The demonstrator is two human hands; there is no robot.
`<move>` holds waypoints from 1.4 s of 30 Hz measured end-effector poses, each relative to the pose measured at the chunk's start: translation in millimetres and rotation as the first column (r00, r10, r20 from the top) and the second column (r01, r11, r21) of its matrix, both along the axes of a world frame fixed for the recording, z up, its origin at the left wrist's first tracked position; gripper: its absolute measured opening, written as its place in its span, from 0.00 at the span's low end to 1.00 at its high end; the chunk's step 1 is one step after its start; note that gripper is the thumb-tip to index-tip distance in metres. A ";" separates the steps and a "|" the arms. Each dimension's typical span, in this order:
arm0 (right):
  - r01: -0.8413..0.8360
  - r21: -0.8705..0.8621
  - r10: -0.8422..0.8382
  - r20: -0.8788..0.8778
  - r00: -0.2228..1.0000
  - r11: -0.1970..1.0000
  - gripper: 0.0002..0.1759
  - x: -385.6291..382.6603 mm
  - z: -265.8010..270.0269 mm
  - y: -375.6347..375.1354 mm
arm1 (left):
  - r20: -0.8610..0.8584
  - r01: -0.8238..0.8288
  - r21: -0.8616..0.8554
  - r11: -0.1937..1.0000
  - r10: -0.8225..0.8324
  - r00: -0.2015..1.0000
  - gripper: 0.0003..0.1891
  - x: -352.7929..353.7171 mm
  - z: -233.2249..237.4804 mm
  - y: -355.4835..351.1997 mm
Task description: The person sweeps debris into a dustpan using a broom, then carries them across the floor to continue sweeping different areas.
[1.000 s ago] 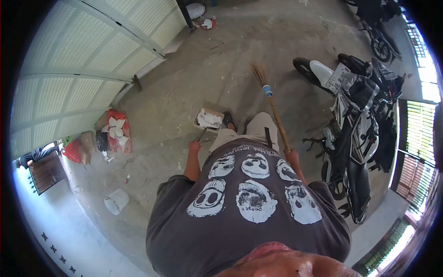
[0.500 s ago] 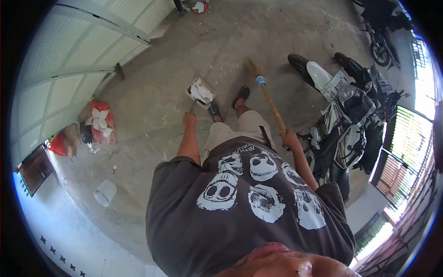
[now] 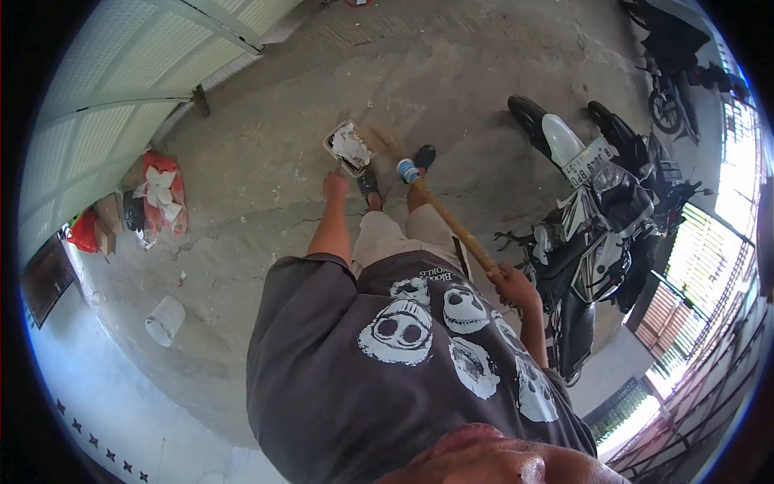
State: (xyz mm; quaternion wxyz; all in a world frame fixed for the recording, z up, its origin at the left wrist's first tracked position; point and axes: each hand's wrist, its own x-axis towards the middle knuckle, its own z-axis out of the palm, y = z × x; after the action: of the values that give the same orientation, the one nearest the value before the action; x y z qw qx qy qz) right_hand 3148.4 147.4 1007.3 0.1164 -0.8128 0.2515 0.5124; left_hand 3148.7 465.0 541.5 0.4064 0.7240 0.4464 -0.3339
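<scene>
Change: the broom [image 3: 447, 222] has swung left, and its bristles now meet the dustpan [image 3: 348, 147].
Left hand [image 3: 334, 184]: fingers closed round the dustpan's handle, the pan down on the concrete floor [image 3: 266, 161] just ahead of the feet.
Right hand [image 3: 506, 284]: fisted on the broom's stick, near its upper end.
Dustpan load: white scraps.
Nearby: a motorcycle [image 3: 592, 218] on the right, a red bag [image 3: 159, 194] along the floor's left edge.
</scene>
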 end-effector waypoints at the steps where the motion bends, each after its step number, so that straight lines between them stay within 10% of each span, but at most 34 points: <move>1: 0.005 0.002 -0.005 0.001 1.000 1.000 0.25 -0.2 3.8 0.1 | 0.017 0.000 0.006 1.000 0.000 1.000 0.18 -0.4 4.8 -1.5; 7: -0.216 -0.124 0.245 0.316 0.917 0.968 0.23 -7.4 -34.7 -36.5 | 0.071 -0.056 0.012 0.998 0.055 0.996 0.19 -14.4 -15.5 11.4; 11: -0.032 -0.066 0.056 0.404 0.913 0.997 0.23 8.5 -35.6 -31.2 | 0.089 -0.102 -0.014 0.995 0.103 0.991 0.21 -27.9 -21.4 22.5; 14: 0.096 0.013 -0.093 0.420 0.903 0.995 0.22 20.2 -35.5 -49.2 | 0.232 0.169 0.047 0.984 -0.176 0.957 0.20 -40.1 -67.3 16.9; 16: 0.156 0.091 -0.180 0.418 0.890 0.984 0.21 31.4 -39.7 -69.0 | 0.237 -0.072 -0.017 0.997 0.074 0.969 0.20 -33.3 -29.9 15.0; 20: 0.085 0.164 -0.156 0.487 0.859 0.983 0.20 55.6 -67.6 -100.1 | 0.292 0.099 0.046 0.994 -0.108 0.950 0.20 -35.9 -56.4 7.0; 22: 0.064 0.172 -0.143 0.496 0.856 0.983 0.20 78.3 -70.9 -95.7 | 0.228 -0.203 -0.009 0.979 0.199 0.953 0.17 -26.4 -5.8 8.9; 25: 0.145 0.264 -0.260 0.477 0.840 0.954 0.19 128.1 -68.5 -71.6 | 0.205 -0.224 0.000 0.975 0.219 0.954 0.21 -24.0 -1.6 1.3; 34: -0.303 0.007 0.264 0.473 0.841 0.953 0.19 323.9 -135.0 -68.6 | 0.043 -0.425 -0.119 0.897 0.432 0.901 0.20 0.9 -37.3 -43.5; 37: -0.322 -0.071 0.325 0.369 0.871 0.944 0.18 339.5 -112.1 -40.9 | -0.045 -0.461 -0.113 0.880 0.459 0.887 0.20 40.0 20.9 -40.3; 40: -0.608 -0.044 0.591 0.298 0.750 0.793 0.19 331.1 -90.2 -62.8 | 0.125 -0.104 -0.016 0.994 0.105 0.987 0.21 29.4 -54.3 -72.7; 42: -0.860 0.067 0.831 0.231 0.506 0.506 0.23 329.3 -77.0 -72.9 | 0.058 -0.198 -0.010 0.980 0.199 0.978 0.21 52.6 -15.7 -79.9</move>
State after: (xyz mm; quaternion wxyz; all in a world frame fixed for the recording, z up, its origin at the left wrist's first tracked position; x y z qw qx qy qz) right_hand 3477.7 74.5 930.3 -0.0584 -0.8583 -0.2350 0.4524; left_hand 3201.3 385.1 525.9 0.4522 0.6845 0.5035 -0.2711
